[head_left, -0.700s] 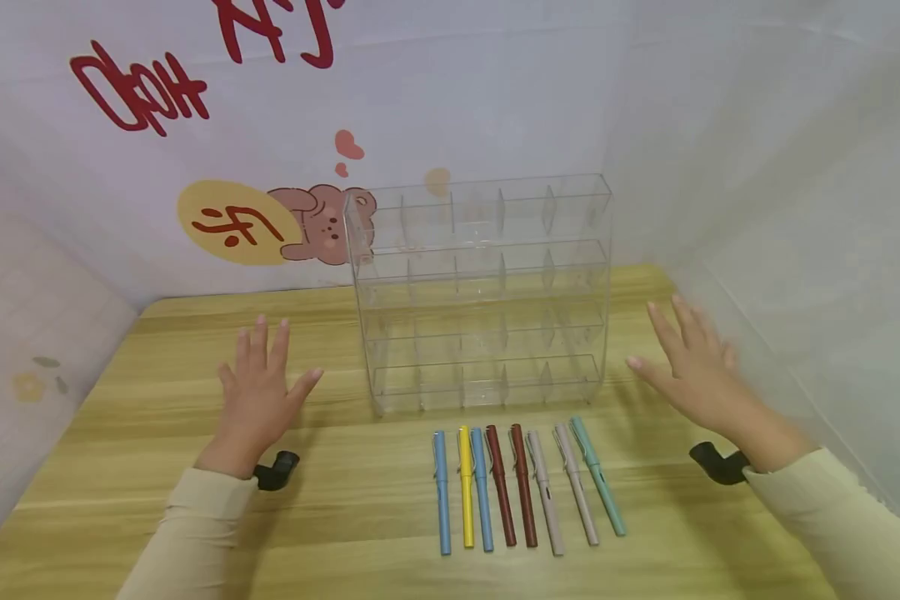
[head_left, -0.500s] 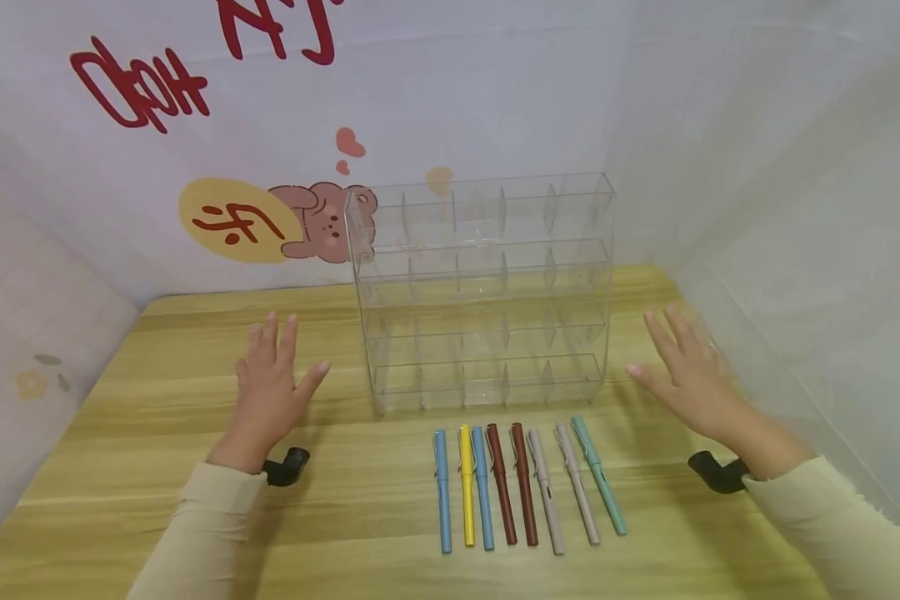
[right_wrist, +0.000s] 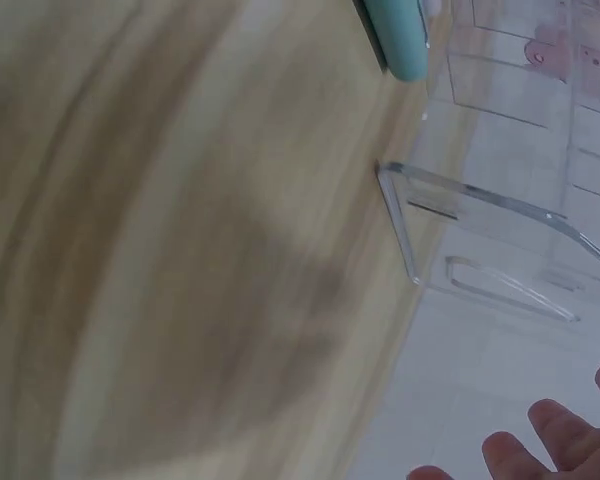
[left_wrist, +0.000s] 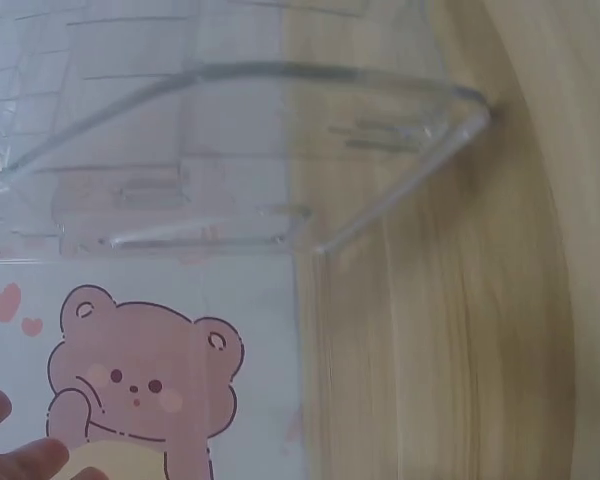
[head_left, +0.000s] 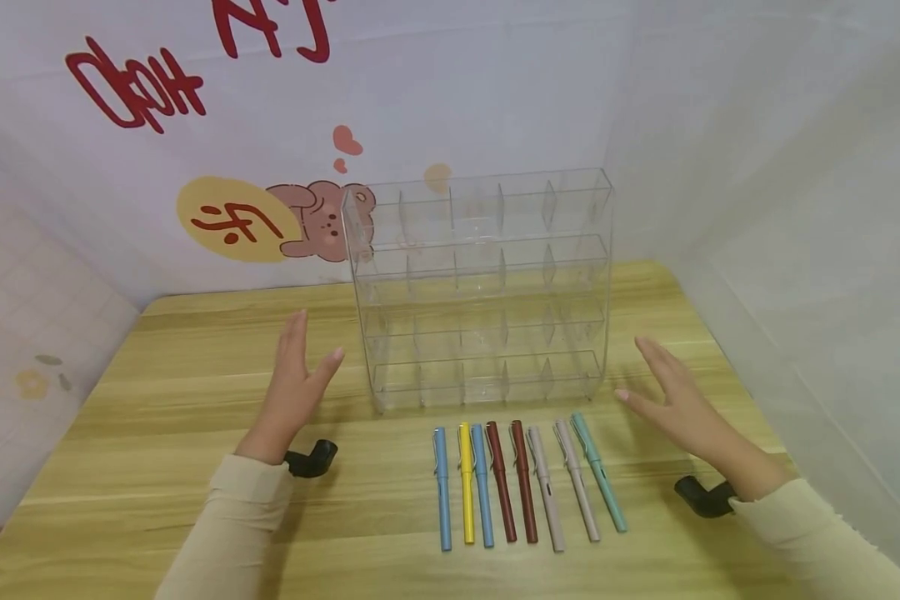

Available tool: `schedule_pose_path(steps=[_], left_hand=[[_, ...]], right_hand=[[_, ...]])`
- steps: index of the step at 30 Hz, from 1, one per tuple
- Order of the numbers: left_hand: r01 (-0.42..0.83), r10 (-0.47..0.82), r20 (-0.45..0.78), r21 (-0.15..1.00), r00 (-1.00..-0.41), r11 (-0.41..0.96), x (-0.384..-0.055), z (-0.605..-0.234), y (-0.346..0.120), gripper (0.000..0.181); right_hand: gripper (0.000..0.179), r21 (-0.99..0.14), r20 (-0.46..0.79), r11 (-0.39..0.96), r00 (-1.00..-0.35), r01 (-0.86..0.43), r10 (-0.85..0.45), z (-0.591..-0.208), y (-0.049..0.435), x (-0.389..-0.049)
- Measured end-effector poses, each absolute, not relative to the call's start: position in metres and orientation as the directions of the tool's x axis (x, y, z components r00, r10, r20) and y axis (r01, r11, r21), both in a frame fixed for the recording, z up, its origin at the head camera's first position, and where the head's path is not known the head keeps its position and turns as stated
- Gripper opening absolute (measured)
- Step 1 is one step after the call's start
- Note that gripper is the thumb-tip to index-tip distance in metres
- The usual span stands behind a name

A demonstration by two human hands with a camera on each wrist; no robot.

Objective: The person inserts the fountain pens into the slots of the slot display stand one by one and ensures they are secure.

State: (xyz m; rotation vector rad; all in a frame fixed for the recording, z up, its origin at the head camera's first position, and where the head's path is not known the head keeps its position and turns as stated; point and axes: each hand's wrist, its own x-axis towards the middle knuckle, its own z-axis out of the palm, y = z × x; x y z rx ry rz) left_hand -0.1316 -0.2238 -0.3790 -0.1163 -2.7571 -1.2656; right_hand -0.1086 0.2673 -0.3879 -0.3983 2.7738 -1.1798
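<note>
A clear acrylic display rack (head_left: 487, 379) with several divided tiers stands upright at the back of the table. Left of it, my left hand (head_left: 294, 396) hovers with straight fingers and the thumb spread apart, holding nothing. My right hand (head_left: 678, 412) is held likewise on the rack's right side, also with nothing in it. Between the hands lies a row of capped pens: a blue pen (head_left: 442, 492), a yellow pen (head_left: 467, 483), another blue, two dark red, two grey and a teal pen (head_left: 600, 475). In the right wrist view, the teal pen's end (right_wrist: 398, 40) shows beside the rack's side panel (right_wrist: 500, 205).
The wood-grain table (head_left: 157, 400) meets a white cloth backdrop (head_left: 495, 92) printed with a bear (head_left: 326, 221) and red lettering. White cloth (head_left: 810, 250) also borders the right side. Black curved pieces (head_left: 313, 458) sit at both wrists.
Both hands have turned more edge-on. The left hand has shifted right toward the rack, and the right hand has come slightly lower and leftward. Pens and rack have stayed put.
</note>
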Motion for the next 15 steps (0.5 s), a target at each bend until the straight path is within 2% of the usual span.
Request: schedule_pose_path(steps=[8, 15], left_hand=[[0.034, -0.035, 0.056, 0.892, -0.998, 0.451, -0.137, -0.375, -0.211, 0.078], [0.007, -0.068, 0.031, 0.944, -0.997, 0.329, -0.141, -0.371, -0.202, 0.070]], right_hand=[[0.078, -0.807, -0.078, 0.585, -0.969, -0.075, -0.233, -0.406, 0.263, -0.102], [0.073, -0.836, -0.115, 0.548, -0.970, -0.023, -0.216, -0.414, 0.256, -0.097]])
